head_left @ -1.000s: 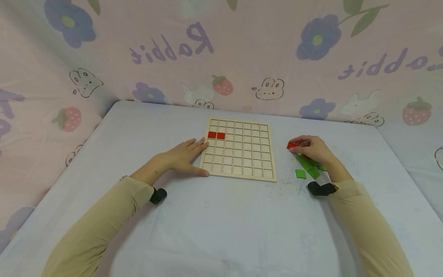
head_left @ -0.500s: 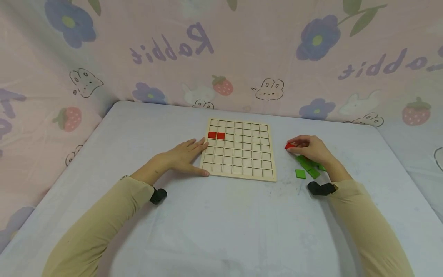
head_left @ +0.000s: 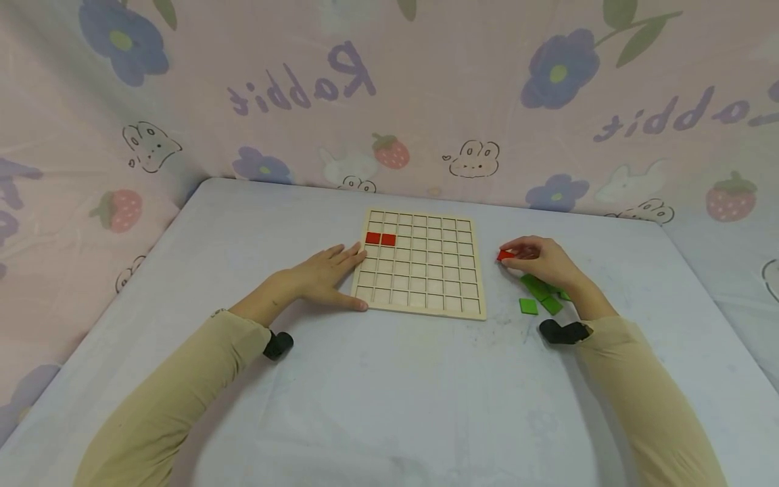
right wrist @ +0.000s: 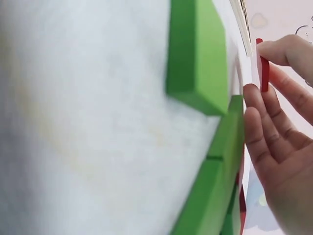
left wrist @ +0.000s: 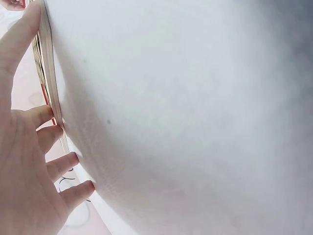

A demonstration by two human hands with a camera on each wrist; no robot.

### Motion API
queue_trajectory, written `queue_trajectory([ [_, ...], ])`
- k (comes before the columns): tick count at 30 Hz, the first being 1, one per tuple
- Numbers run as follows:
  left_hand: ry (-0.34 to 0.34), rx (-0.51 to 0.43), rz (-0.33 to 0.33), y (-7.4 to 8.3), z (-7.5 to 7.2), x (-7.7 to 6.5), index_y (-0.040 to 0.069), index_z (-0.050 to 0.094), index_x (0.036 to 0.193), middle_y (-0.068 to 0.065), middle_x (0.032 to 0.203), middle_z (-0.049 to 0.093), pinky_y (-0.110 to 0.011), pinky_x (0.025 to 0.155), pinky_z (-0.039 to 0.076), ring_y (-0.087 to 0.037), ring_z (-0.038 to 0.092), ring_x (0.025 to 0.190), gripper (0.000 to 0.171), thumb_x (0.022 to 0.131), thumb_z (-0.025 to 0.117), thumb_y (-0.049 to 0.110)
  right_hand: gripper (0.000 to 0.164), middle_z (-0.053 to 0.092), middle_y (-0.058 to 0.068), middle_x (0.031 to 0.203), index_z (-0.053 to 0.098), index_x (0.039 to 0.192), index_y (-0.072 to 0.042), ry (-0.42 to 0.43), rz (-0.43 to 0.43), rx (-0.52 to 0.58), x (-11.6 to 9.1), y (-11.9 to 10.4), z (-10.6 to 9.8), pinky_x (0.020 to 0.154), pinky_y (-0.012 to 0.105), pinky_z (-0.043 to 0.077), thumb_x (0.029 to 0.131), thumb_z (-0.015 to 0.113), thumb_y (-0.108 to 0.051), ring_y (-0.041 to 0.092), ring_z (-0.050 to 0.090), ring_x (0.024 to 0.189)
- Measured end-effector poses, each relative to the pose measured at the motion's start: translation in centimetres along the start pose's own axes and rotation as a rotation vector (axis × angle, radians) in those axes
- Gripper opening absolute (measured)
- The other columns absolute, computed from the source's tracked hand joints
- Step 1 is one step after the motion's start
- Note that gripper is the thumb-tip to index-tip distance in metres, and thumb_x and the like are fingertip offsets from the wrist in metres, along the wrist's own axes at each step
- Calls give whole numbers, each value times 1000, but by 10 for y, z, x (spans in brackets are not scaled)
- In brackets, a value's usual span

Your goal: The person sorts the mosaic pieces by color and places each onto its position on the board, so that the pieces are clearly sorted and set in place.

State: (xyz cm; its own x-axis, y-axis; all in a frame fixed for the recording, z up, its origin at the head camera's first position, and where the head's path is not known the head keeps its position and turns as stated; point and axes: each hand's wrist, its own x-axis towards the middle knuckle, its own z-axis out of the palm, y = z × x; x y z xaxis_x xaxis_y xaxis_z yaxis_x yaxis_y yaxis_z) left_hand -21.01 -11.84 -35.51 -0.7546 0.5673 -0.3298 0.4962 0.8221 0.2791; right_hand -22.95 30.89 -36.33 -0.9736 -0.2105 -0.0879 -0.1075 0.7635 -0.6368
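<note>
A square red tile [head_left: 504,256] is pinched between the thumb and fingers of my right hand [head_left: 544,260], to the right of the wooden grid board [head_left: 426,314]. The right wrist view shows that red tile [right wrist: 264,73] edge-on at the fingertips. Spread fingers of my left hand [head_left: 322,276] rest against the board's left edge, with the thumb at its near left corner. In the left wrist view the left hand [left wrist: 34,156] touches the board's side [left wrist: 47,58]. Two red tiles [head_left: 381,239] lie side by side in the third row from the back, at the left.
Several green tiles [head_left: 537,289] lie under and in front of the right hand, one green tile [head_left: 528,306] apart from them. Red tiles [right wrist: 242,208] show among the green ones in the right wrist view. A printed cloth [head_left: 420,81] hangs behind the white table [head_left: 402,392].
My right hand has shifted slightly left towards the board, carrying the pinched red tile off the pile. The left hand and the board stay where they were.
</note>
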Motion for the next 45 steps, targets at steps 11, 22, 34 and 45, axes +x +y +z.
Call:
queue_trajectory([
  [11,0,4,-8,-1,2,2,16,7,156,-3,163,-2,-52,120,8,-34,2,149,105,81,57,70,48,60,12,109,62,125,-8,-17,1,31,4,-9,4,71,22,49,88,69,-37,19,55,96],
  [22,-5,1,-12,1,0,0,15,7,156,-3,163,-2,-52,120,8,-34,1,149,105,81,58,68,41,62,12,108,63,123,-8,-13,-44,46,10,-17,4,74,22,48,89,69,-29,13,56,95],
  [34,-4,2,-8,1,0,0,15,7,156,-4,163,-1,-52,120,8,-35,2,149,104,82,58,68,37,61,8,102,64,123,-7,-2,-107,46,18,-31,3,73,19,47,90,68,-23,5,57,93],
  [45,0,-2,-9,1,1,0,14,7,156,-4,163,-1,-52,120,7,-35,2,149,104,82,58,67,40,61,14,109,62,125,-4,-23,-122,44,29,-41,7,74,18,47,89,69,-19,23,59,102],
])
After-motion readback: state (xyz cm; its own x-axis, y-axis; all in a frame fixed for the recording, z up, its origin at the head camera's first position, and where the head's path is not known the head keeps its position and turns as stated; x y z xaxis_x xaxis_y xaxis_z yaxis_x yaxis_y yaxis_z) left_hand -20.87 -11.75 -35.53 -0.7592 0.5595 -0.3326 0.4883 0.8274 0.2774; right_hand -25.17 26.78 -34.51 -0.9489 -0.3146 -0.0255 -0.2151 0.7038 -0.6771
